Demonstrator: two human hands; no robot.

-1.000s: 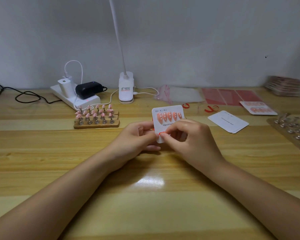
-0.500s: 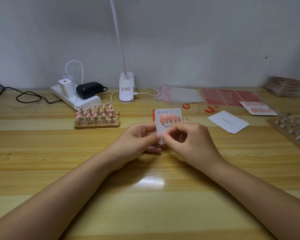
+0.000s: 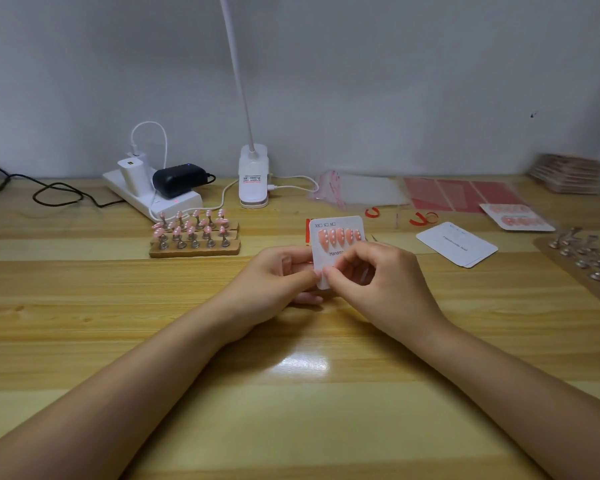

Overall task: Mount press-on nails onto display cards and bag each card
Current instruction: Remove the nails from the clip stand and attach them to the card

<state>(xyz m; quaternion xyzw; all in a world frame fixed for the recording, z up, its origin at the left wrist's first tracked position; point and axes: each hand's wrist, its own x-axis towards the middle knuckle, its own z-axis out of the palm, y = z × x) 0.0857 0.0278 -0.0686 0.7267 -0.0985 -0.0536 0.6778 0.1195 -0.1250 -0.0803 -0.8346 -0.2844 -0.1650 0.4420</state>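
Item: one white rectangular display card [image 3: 336, 237] printed with size boxes, carrying a top row of five peach-pink press-on nails [image 3: 340, 236], held upright just above the pale wooden plank table [image 3: 291, 393] at centre. Left hand [image 3: 278, 271]: fingers curled round the card's left edge, thumb on its face. Right hand [image 3: 378, 271]: fingers curled at the card's lower half, fingertips pinched against it; whether a nail sits under them cannot be told. Step judged in hand: seating a nail in the lower row. To do well: brace the card flat from behind, line the nail up under its partner above, press from base to tip. Stock: wooden stand of pink nails on metal pegs [image 3: 194, 232], left; clear zip bags with red edge [image 3: 357, 192] and blank white cards [image 3: 456, 244], right; finished bagged card [image 3: 516, 218], far right.
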